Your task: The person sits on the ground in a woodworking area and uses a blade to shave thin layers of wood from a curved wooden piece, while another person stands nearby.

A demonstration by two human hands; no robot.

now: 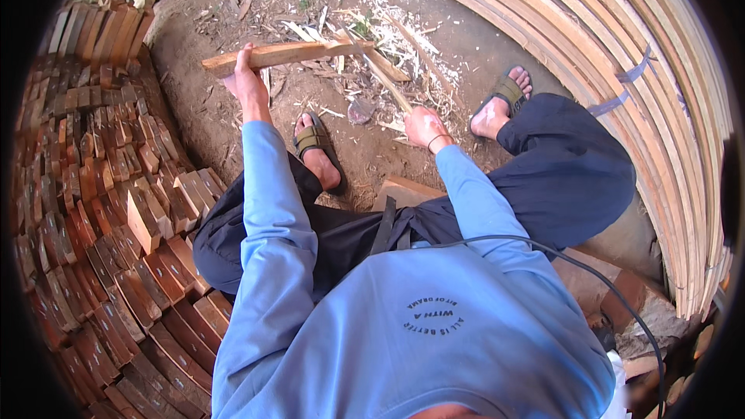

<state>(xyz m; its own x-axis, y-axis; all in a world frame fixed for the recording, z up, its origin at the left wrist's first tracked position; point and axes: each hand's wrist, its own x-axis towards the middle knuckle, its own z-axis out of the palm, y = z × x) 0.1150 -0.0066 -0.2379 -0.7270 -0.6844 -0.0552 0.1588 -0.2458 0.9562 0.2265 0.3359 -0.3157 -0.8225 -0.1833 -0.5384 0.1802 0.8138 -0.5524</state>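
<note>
My left hand [247, 81] grips a long reddish wooden stick [287, 54] near its left end and holds it level above the dirt floor. My right hand [425, 126] is closed on the handle of a long blade [386, 81], whose edge meets the stick's right end, where pale wood is shaved. Both arms wear light blue sleeves. I sit low with dark trousers and sandalled feet [318, 151] spread either side of the work.
Stacked reddish wood blocks [109, 209] fill the left side. Long pale planks [667, 109] lean along the right. Pale shavings and chips [388, 39] litter the dirt ahead. A black cable [590, 271] crosses my right side.
</note>
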